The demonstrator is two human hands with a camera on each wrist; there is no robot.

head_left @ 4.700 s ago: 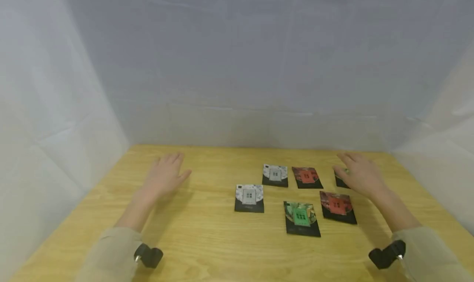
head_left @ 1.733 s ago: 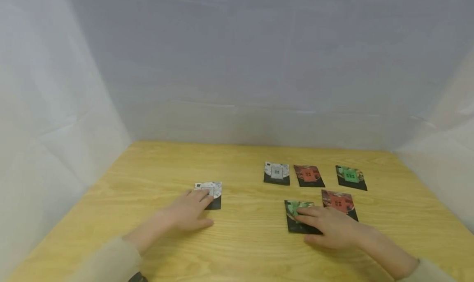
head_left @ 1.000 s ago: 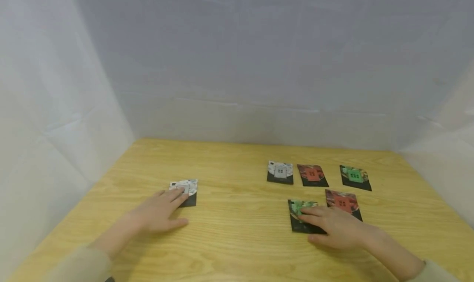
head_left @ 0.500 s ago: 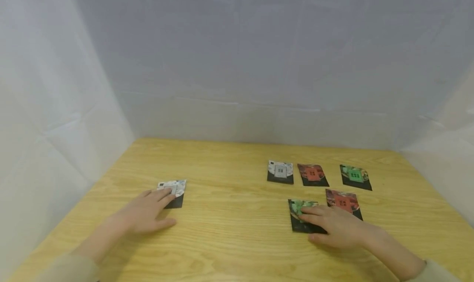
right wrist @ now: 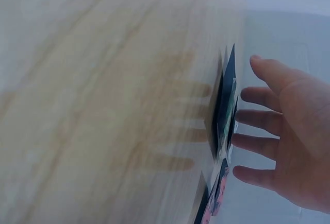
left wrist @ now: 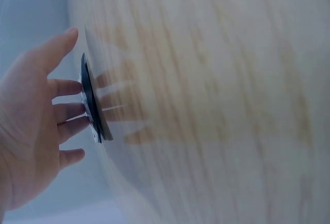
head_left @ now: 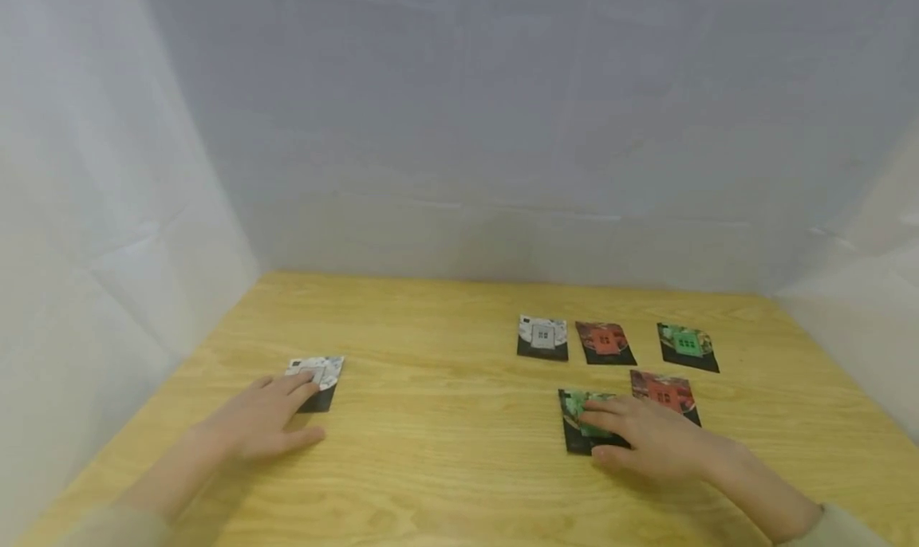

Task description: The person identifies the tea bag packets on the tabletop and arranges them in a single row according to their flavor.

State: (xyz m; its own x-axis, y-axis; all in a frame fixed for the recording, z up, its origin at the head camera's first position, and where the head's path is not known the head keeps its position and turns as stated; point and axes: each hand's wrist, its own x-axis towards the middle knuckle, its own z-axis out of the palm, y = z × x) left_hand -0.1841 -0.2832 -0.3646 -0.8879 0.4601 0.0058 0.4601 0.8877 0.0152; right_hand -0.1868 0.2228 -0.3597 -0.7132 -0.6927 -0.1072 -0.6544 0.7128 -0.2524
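At the left of the table, my left hand lies over a flat white-and-black packet. Its extended fingers touch the packet's face in the left wrist view and cover part of its label. My right hand reaches over a green-and-black packet at the right front, fingers extended. In the right wrist view the fingertips are close to that packet; whether they touch it I cannot tell. A red-and-black packet lies just behind this hand, partly covered by it.
A back row on the wooden table holds another white-and-black packet, a red-and-black packet and a green-and-black packet. Pale sheeting hangs behind the table and at both sides.
The front white-and-black packet has slid left across the table under my left hand. My right hand came down from the back right to the front green packet and has since barely moved.
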